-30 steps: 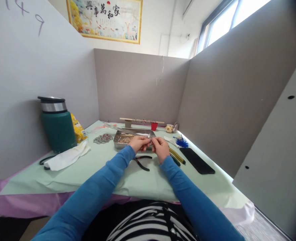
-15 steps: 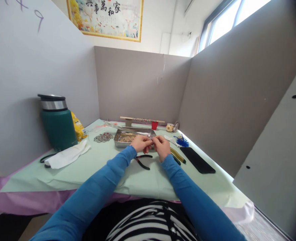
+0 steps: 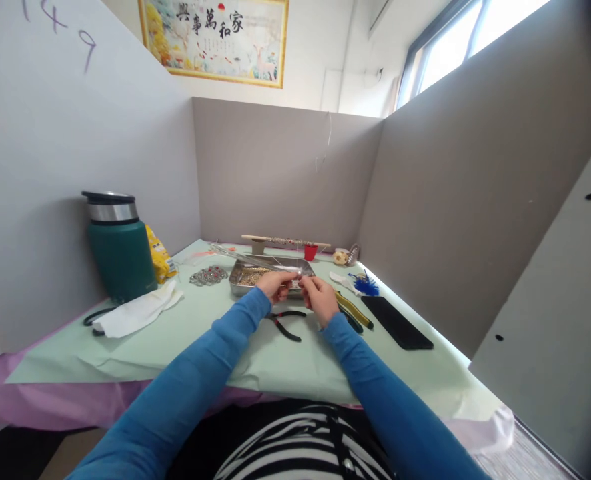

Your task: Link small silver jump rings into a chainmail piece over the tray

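Observation:
Over the front edge of a metal tray [image 3: 240, 289], my left hand [image 3: 275, 288] and my right hand [image 3: 320, 300] meet with fingertips pinched. Between them is something small that I cannot make out. Thin silvery wires [image 3: 245, 255] slant from the back left across the tray toward my fingers. Golden bits [image 3: 251, 276] fill the tray's left part. Just below my hands, black-handled pliers [image 3: 286, 325] lie spread on the green cloth. Beside my right wrist is a yellow-handled tool [image 3: 356, 312], its head partly hidden, next to dark handles.
Left stand a green flask [image 3: 121, 257], a yellow packet [image 3: 160, 257] and white tissue [image 3: 138, 312]. A wire-and-bead heap [image 3: 208, 275] lies left of the tray. Behind it, a beaded stick [image 3: 285, 241] rests across two cups. Right are a blue tassel [image 3: 365, 285] and black phone-like slab [image 3: 396, 323].
My fingertips have shifted slightly; my left hand is a little further left and the right hand's fingers have moved up to the small piece. The whole view has tilted slightly.

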Action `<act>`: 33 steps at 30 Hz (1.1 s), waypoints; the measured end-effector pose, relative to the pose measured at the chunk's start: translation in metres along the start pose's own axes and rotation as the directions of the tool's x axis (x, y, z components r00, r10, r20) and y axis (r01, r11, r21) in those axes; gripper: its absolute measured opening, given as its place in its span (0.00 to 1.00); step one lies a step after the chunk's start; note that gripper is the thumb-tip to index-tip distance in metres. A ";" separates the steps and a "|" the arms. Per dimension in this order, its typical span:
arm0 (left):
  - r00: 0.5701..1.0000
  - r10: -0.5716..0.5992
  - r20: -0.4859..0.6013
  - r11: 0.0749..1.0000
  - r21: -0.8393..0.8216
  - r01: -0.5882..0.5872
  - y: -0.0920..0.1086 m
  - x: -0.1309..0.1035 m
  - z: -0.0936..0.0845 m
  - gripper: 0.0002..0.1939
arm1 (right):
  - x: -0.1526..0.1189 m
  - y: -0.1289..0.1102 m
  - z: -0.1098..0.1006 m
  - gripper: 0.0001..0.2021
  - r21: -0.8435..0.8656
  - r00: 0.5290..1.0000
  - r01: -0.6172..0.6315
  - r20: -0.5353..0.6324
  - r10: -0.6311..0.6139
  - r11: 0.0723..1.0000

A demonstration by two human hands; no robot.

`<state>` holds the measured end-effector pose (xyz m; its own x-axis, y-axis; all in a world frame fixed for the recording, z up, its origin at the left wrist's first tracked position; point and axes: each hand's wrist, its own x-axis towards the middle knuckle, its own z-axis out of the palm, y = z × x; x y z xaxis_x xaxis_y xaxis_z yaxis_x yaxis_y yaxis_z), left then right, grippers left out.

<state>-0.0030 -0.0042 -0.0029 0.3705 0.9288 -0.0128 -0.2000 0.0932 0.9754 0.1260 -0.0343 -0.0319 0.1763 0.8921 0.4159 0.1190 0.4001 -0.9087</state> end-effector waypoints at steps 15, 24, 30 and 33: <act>0.981 0.193 -0.028 0.960 0.213 -0.183 -0.010 0.005 0.003 0.12 | 0.001 0.005 0.004 0.12 -0.204 0.993 0.037 -0.101 -0.059 0.978; 0.999 0.035 -0.041 0.997 0.076 -0.031 -0.005 0.001 0.002 0.09 | 0.003 0.008 0.003 0.11 -0.241 0.995 0.027 -0.092 -0.050 0.970; 0.999 -0.020 0.050 0.999 0.036 0.018 -0.006 0.003 -0.002 0.13 | 0.004 0.009 0.003 0.11 -0.200 0.996 -0.003 -0.088 -0.015 0.980; 0.998 -0.037 0.058 0.999 0.021 0.035 -0.006 0.005 -0.004 0.12 | 0.003 0.008 0.003 0.11 -0.181 0.996 0.001 -0.084 -0.016 0.983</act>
<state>-0.0033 0.0007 -0.0096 0.4297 0.9023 -0.0356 -0.1679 0.1186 0.9786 0.1248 -0.0273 -0.0382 0.2554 0.8649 0.4322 0.2941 0.3563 -0.8869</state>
